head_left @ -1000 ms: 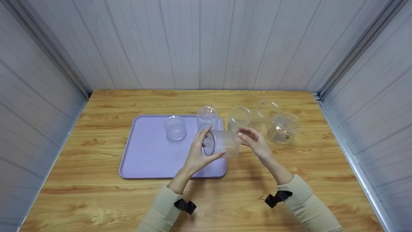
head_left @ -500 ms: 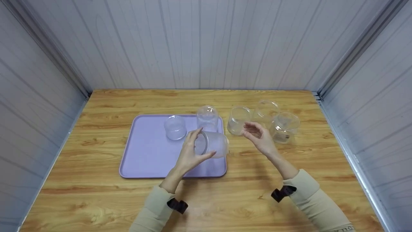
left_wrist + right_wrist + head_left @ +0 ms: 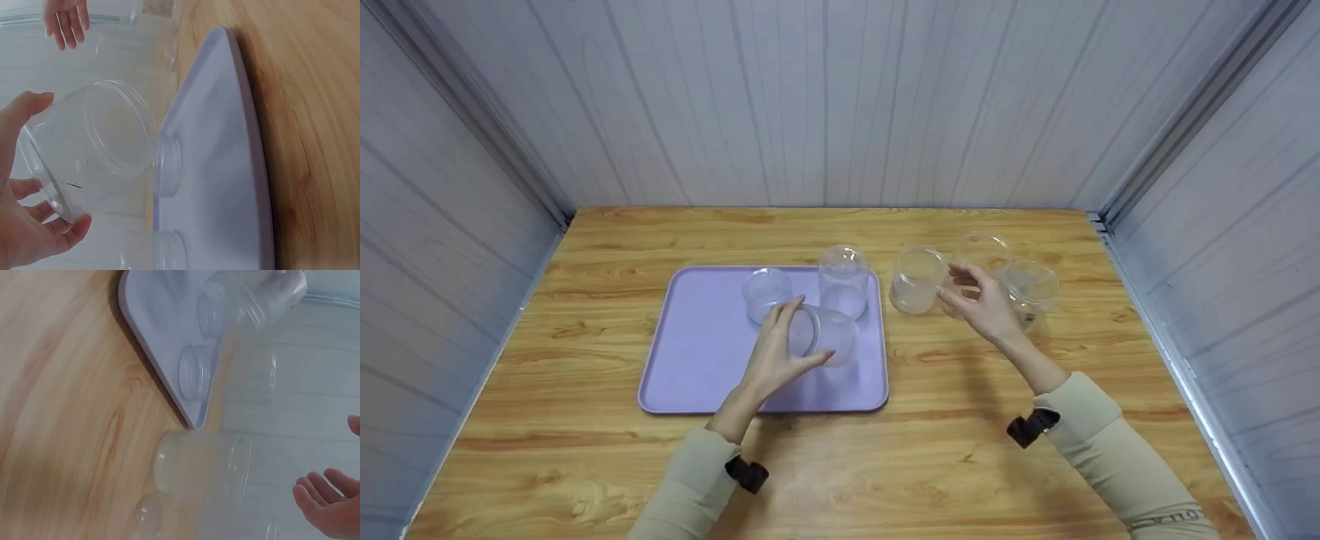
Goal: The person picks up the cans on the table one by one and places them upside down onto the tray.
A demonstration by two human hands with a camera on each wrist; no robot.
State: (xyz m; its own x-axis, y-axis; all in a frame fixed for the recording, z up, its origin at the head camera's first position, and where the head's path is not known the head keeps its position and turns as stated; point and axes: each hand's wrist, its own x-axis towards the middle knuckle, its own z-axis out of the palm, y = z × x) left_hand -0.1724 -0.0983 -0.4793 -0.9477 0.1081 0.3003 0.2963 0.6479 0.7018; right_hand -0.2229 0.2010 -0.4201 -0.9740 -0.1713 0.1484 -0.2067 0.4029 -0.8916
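Note:
My left hand grips a clear plastic jar by its base end, fingers and thumb spread around it. The jar lies tilted on its side above the lilac tray; in the left wrist view its ridged mouth faces the tray. Two more clear jars, a left one and a taller-looking one, stand mouth down on the tray. My right hand holds nothing, its fingers loosely bent. It hovers beside an upright jar, seemingly apart from it in the right wrist view.
Right of the tray, a back jar and a right jar stand on the wooden table, partly behind my right hand. Pale panel walls enclose the table at the back and both sides.
My left hand has carried the jar leftward over the tray. My right hand has come off that jar's end and moved right and back toward the standing jars.

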